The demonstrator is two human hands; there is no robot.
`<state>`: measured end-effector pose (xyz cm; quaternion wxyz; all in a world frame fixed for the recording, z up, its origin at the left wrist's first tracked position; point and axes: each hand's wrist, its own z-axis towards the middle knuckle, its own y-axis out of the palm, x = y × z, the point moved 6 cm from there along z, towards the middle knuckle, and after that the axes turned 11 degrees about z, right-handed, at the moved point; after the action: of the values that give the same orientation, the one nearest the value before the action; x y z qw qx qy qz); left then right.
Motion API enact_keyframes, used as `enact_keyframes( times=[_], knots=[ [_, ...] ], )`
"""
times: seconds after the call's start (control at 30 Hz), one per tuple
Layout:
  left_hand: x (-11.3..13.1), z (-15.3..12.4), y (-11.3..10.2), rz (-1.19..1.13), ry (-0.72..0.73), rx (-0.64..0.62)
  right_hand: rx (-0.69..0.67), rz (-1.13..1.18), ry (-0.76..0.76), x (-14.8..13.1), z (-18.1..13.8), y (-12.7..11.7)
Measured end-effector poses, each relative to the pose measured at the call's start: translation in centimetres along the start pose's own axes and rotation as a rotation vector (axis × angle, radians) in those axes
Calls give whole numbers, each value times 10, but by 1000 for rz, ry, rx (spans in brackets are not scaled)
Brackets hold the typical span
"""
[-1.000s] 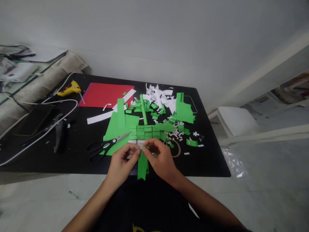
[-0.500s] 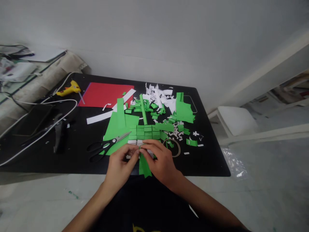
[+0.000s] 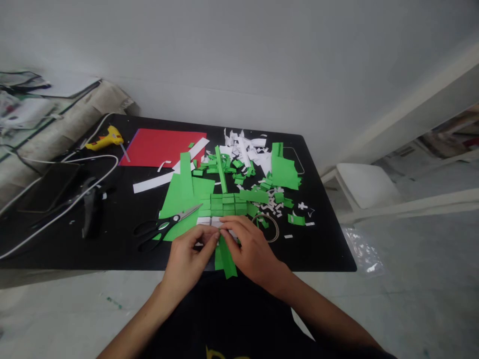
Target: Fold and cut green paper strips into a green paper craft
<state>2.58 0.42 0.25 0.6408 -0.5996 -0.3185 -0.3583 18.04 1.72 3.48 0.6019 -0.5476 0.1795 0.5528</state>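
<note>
My left hand (image 3: pixel 192 252) and my right hand (image 3: pixel 250 249) meet at the table's front edge, thumbs and fingertips pinched together. Between them is the upper end of a green paper strip (image 3: pixel 226 257), which hangs down toward me with a creased, notched lower end. Just beyond my fingers lies a woven paper mat (image 3: pixel 223 205), green squares at the back and white ones at the front, partly covered by my hands. Black-handled scissors (image 3: pixel 164 227) rest open to the left, on a large green sheet (image 3: pixel 174 197).
On the black table (image 3: pixel 314 244) are a tape roll (image 3: pixel 275 229), a red sheet (image 3: pixel 164 148), a yellow glue gun (image 3: pixel 108 139) with a white cable, and piles of green scraps (image 3: pixel 243 172) and white scraps (image 3: pixel 243 144). A white stool (image 3: pixel 361 184) stands at the right.
Both hands stay pinched together at the strip. The strip's lower end has swung slightly down and to the right. The whole view has shifted a little.
</note>
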Motion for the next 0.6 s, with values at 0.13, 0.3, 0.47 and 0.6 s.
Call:
enact_keyframes(
  times=[0.13,0.3,0.47,0.6],
  knots=[
    [-1,1,2,-1,0,-8,7,14,20,2,0,-1],
    [0,2,4,-37,-40,-28,11,-19,9,0,2,-2],
    [-6,4,1,-134,-125,-20,164,-68,13,11,8,-29],
    [-10,5,2,-230,-183,-54,304,-207,47,39,8,-60]
  ],
)
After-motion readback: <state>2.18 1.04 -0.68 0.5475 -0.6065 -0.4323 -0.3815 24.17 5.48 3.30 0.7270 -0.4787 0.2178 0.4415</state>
